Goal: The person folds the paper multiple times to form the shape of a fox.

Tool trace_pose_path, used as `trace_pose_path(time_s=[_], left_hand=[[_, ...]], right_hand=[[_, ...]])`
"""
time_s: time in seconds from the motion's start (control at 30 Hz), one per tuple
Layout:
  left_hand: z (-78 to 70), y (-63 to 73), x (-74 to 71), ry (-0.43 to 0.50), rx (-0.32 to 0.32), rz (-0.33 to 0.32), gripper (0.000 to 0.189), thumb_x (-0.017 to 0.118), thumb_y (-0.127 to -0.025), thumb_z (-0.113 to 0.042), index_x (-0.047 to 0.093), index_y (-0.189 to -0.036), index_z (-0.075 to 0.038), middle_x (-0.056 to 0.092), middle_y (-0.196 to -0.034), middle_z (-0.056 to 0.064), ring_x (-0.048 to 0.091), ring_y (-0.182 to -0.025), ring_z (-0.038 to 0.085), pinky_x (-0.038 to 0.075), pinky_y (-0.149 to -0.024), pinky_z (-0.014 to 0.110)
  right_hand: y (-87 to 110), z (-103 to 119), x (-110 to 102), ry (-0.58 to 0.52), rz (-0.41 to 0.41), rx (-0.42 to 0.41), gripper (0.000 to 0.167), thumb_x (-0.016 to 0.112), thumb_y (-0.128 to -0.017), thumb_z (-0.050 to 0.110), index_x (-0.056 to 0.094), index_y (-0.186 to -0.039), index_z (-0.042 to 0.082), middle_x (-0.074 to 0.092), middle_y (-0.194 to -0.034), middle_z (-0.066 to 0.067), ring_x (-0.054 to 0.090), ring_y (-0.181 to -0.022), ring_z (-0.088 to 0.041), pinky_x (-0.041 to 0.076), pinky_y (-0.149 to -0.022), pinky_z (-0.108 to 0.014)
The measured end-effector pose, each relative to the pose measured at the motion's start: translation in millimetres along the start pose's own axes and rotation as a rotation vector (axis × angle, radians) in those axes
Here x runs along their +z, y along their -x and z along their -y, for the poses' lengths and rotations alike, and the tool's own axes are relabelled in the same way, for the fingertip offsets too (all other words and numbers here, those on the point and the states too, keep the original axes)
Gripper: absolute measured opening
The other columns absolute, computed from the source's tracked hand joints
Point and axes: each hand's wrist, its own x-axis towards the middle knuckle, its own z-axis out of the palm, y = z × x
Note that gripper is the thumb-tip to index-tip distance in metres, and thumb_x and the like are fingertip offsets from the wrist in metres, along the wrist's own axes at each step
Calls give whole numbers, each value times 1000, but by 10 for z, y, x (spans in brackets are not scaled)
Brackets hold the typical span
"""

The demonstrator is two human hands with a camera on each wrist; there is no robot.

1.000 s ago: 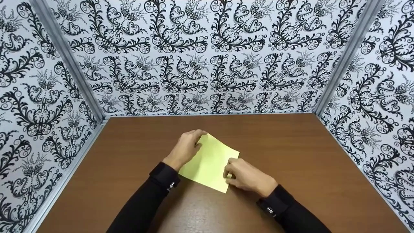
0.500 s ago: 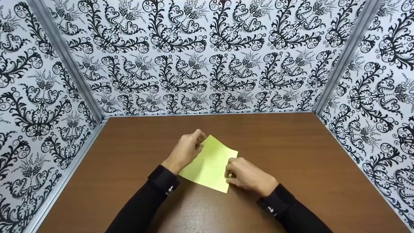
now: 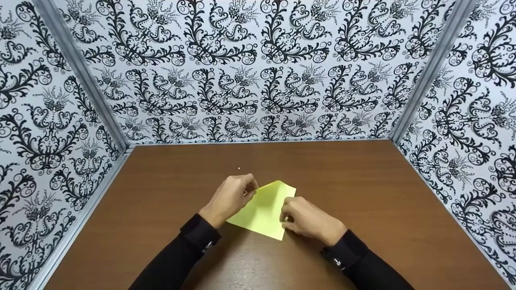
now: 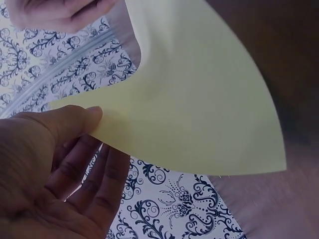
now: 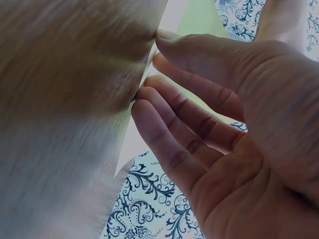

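Observation:
A square sheet of yellow paper (image 3: 262, 209) lies in the middle of the brown table, its far left part lifted and curling over toward the right and near side. My left hand (image 3: 231, 197) pinches the raised corner; in the left wrist view the thumb lies on top of the sheet (image 4: 199, 109), which bends in a broad curve. At the right edge, my right hand (image 3: 310, 219) holds the paper down by the table with bent fingers. The right wrist view shows that hand's thumb and fingertips (image 5: 144, 109) along the paper's edge.
The brown wooden table (image 3: 169, 169) is closed in by patterned black-and-white walls (image 3: 258, 72) at the back and both sides. Grey metal posts (image 3: 84, 76) stand at the back corners. A tiny white speck (image 3: 238, 168) shows beyond my left hand.
The left hand has taken the far left corner and drawn it toward the near right, so the sheet folds over in a curve. The right hand stays at the right edge.

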Motion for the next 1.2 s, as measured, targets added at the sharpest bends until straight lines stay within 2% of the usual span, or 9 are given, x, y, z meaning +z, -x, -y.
trace_pose_path(time_s=[0.2, 0.43, 0.6, 0.87, 1.2], left_hand=[[-48, 85, 30, -30, 4, 21, 13, 87, -100, 1, 81, -100, -11, 86, -98, 7, 84, -91, 20, 71, -81, 34], [-101, 163, 86, -96, 50, 27, 13, 90, -98, -2, 81, -99, -12, 85, -97, 5, 84, -91, 22, 71, -81, 35], [-144, 198, 104, -133, 57, 45, 15, 93, -96, -3, 81, -97, -13, 84, -96, 3, 83, -89, 21, 71, -79, 35], [-177, 250, 134, -206, 64, 40, 17, 98, -93, -8, 83, -95, -16, 81, -93, 2, 74, -82, 17, 64, -70, 31], [-219, 332, 189, -182, 65, 42, 20, 98, -91, -3, 82, -92, -15, 80, -95, 1, 79, -89, 16, 68, -74, 32]], right_hand=[[-5, -3, 1, -6, 6, 2, 6, 91, -98, 2, 86, -98, 6, 77, -100, -8, 74, -88, -20, 60, -76, -23], [-6, -7, -2, -6, 6, -6, 7, 92, -96, 1, 87, -99, 5, 78, -99, -8, 76, -87, -21, 60, -76, -22], [-6, -20, 1, -1, 7, -2, 7, 92, -96, 1, 87, -99, 5, 78, -99, -7, 76, -87, -20, 61, -75, -22], [-8, -24, 35, -23, 8, 20, 8, 93, -96, 0, 87, -98, 4, 79, -98, -9, 76, -84, -18, 59, -73, -19], [5, -31, 30, -22, -1, 7, 10, 93, -96, 0, 85, -101, 4, 78, -99, -9, 74, -87, -19, 58, -74, -21]])
